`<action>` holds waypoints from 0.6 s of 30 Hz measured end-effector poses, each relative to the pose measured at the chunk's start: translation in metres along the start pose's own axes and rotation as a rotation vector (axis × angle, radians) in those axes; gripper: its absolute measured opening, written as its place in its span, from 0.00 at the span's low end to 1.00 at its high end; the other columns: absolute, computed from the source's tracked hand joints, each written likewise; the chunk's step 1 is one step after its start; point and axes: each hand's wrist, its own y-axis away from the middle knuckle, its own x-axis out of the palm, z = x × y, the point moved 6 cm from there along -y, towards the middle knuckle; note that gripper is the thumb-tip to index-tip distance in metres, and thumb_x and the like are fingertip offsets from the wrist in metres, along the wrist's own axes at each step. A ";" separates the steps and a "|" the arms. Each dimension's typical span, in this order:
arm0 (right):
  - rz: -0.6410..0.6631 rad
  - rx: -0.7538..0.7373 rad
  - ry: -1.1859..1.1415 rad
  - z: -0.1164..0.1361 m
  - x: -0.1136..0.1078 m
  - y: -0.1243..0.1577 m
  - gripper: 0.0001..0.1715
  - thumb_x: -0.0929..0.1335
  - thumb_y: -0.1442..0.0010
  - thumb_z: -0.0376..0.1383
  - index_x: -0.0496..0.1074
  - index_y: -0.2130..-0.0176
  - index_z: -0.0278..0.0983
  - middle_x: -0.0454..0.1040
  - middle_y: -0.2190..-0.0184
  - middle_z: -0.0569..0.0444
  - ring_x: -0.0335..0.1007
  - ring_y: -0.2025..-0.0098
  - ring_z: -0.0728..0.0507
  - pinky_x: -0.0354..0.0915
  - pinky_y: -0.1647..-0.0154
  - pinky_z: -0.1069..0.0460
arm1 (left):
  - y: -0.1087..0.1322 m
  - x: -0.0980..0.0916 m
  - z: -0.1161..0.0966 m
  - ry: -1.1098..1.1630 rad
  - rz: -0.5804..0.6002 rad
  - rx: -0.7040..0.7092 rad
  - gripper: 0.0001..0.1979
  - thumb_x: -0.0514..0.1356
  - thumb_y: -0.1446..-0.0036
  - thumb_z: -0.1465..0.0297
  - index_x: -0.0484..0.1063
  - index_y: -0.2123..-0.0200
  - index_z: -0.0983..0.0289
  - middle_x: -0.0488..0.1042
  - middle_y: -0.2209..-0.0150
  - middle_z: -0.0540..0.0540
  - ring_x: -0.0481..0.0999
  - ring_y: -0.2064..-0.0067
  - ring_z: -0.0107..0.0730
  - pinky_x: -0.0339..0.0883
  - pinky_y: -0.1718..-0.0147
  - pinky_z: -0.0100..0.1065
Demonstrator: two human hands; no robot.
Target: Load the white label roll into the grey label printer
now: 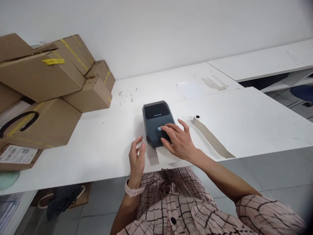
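A dark blue-grey label printer [153,129] with a black window on top sits on the white table. A strip of pale paper [163,155] comes out of its near end. My right hand [179,138] lies over the printer's right side, fingers spread, with a fingertip at the light button [159,128] on the lid. Just left of the printer, my left hand [137,160] hovers with thumb and fingers apart, holding nothing. To the right, a small paper roll [197,117] with a dark core trails a long unrolled strip toward the table's front edge.
Several cardboard boxes [44,76] with yellow tape are piled at the left. A white sheet [192,89] lies toward the back of the white table [102,156]. A dark bag [62,200] is below on the left, and a blue seat [303,93] stands far right.
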 end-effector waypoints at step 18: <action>-0.095 0.820 -0.920 -0.051 0.035 0.069 0.37 0.60 0.28 0.58 0.58 0.28 0.48 0.57 0.25 0.51 0.50 0.23 0.36 0.50 0.23 0.33 | -0.010 0.035 0.007 0.092 0.067 0.019 0.34 0.48 0.29 0.48 0.54 0.25 0.54 0.49 0.22 0.52 0.45 0.22 0.42 0.47 0.25 0.44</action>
